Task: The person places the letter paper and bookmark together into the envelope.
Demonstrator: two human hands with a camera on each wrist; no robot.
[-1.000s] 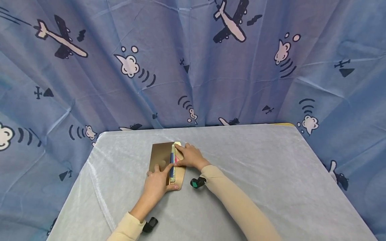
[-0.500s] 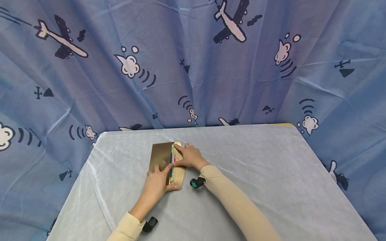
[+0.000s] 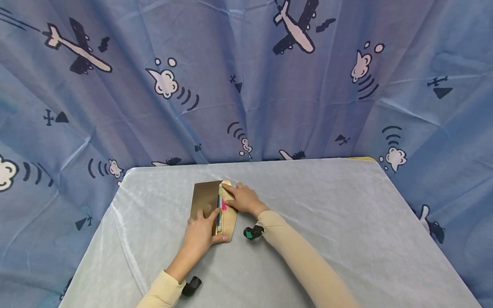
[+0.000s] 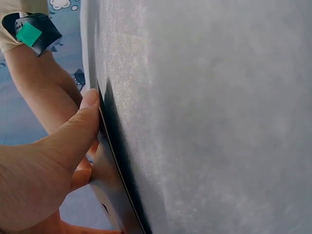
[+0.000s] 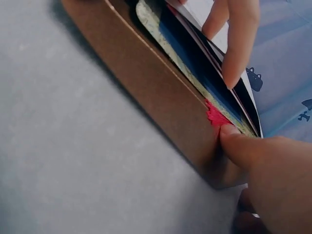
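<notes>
A brown-gold envelope [image 3: 204, 196] lies on the table with its flap [image 3: 230, 222] folded out to the right. Partly inside it is a blue card with a floral border [image 5: 175, 53], tucked in along its length. A pink tassel [image 3: 224, 205] hangs at the card's outer edge. My left hand [image 3: 198, 235] holds the envelope, index fingertip at the opening and thumb [image 4: 80, 122] at the near edge. My right hand [image 3: 245, 200] presses on the card's edge with extended fingers: index at the far end, thumb [image 5: 239, 141] against the tassel.
Under the envelope is a table with a pale grey cloth [image 3: 327, 222]. A blue curtain printed with planes [image 3: 246, 85] hangs behind it. Black wrist cameras [image 3: 253, 232] are strapped at both sleeves.
The card has slid left, further into the envelope, so less blue shows. My right thumb has shifted slightly away from me, and more of the pink tassel is visible. My left hand stays put.
</notes>
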